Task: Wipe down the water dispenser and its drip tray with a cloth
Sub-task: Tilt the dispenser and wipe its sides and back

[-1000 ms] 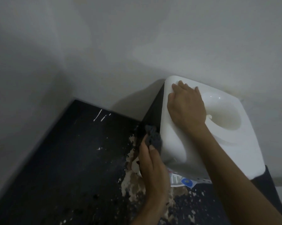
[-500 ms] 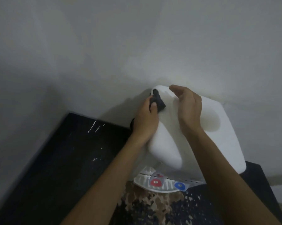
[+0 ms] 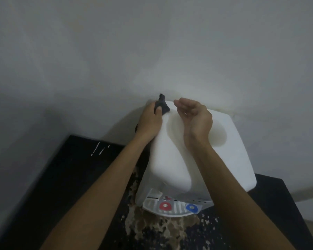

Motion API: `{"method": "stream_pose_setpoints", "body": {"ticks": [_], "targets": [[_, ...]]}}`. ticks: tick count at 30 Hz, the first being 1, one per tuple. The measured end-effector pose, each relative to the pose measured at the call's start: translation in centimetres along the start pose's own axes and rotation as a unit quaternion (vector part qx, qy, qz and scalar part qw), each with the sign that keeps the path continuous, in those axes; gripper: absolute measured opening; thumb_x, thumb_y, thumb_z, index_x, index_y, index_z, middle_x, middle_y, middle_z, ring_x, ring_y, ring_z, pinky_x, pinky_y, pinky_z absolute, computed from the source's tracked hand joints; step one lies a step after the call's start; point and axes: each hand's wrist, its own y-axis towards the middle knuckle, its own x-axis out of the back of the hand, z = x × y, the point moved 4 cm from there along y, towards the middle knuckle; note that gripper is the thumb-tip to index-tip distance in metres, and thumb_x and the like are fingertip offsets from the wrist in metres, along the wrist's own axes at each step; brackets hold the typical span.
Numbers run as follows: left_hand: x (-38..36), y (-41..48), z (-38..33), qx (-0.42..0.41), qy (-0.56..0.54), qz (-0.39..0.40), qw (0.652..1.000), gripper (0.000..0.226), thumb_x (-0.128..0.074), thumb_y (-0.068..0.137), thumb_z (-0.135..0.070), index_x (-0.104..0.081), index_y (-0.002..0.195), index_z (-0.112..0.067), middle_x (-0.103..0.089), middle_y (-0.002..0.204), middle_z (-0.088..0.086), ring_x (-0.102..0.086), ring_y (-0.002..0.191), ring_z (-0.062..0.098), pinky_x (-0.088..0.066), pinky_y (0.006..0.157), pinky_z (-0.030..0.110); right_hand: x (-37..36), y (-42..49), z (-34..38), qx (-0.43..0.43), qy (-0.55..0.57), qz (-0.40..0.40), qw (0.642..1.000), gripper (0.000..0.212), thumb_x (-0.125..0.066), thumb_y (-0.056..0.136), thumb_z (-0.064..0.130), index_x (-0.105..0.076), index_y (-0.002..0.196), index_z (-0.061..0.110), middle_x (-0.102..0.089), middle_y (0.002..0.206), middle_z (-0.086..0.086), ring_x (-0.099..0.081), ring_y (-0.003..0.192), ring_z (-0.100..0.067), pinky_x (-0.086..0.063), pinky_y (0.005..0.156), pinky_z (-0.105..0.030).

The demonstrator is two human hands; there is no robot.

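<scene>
Dispenser [image 3: 170, 159]: white, on the dark surface [image 3: 62, 177], back close against the far wall [image 3: 152, 51]. Cloth [image 3: 163, 105]: dark, bunched, at the dispenser's far-left top corner, one tip poking up against the wall. Gripped there by the left hand [image 3: 150, 121], thumb on the near side of the wad, fingers curled round it. Right hand [image 3: 195, 118] just to the right, over the top and beside the round well; fingers [image 3: 183, 103] loosely curled, holding nothing. Cannot tell whether its heel rests on the top.

Step in hand, by the look of it: wiping the top edge and left side of the body. Drip tray [image 3: 152, 204] at the near foot, under the red tap [image 3: 164, 206] and blue tap [image 3: 191, 207], well apart from the cloth and probably left for later.

Next move likely calls for dragging the cloth right along the far edge or down the left face, with firm pressure and little room at the wall. Worth bracing the top with the free hand against sliding.
</scene>
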Motion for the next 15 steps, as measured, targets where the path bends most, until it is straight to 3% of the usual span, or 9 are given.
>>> {"method": "stream_pose_setpoints", "body": {"ticks": [5, 10, 15], "targets": [[0.8, -5.7, -1.1, -0.079, 0.092, -0.003, 0.993, 0.034, -0.038, 0.098, -0.02, -0.047, 0.131, -0.023, -0.047, 0.114, -0.011, -0.043, 0.101, 0.005, -0.034, 0.084, 0.024, 0.1, -0.5, 0.9, -0.024, 0.063, 0.003, 0.998, 0.035, -0.028, 0.089, 0.0, -0.063, 0.083, 0.0, -0.067, 0.064, -0.013, -0.065, 0.079, -0.03, -0.054, 0.085, -0.037], [0.6, -10.1, -1.3, -0.123, 0.202, -0.034, 0.971, 0.036, -0.043, 0.096, -0.02, -0.049, 0.131, -0.016, -0.051, 0.132, 0.001, -0.047, 0.113, 0.022, -0.038, 0.096, 0.036, 5.3, -1.5, 4.1, 0.063, -0.031, -0.045, 0.996, 0.037, -0.03, 0.083, -0.006, -0.065, 0.079, 0.005, -0.068, 0.063, -0.007, -0.067, 0.074, -0.024, -0.056, 0.076, -0.034], [-0.9, -13.6, -2.1, -0.15, 0.336, -0.085, 0.926, 0.046, -0.034, 0.089, -0.031, -0.06, 0.121, -0.01, -0.06, 0.123, 0.008, -0.053, 0.096, 0.035, -0.043, 0.079, 0.044, 14.9, -4.0, 7.0, 0.103, -0.113, -0.148, 0.977, 0.036, -0.037, 0.084, -0.005, -0.068, 0.077, 0.012, -0.069, 0.066, 0.0, -0.067, 0.075, -0.022, -0.056, 0.074, -0.031]]}}
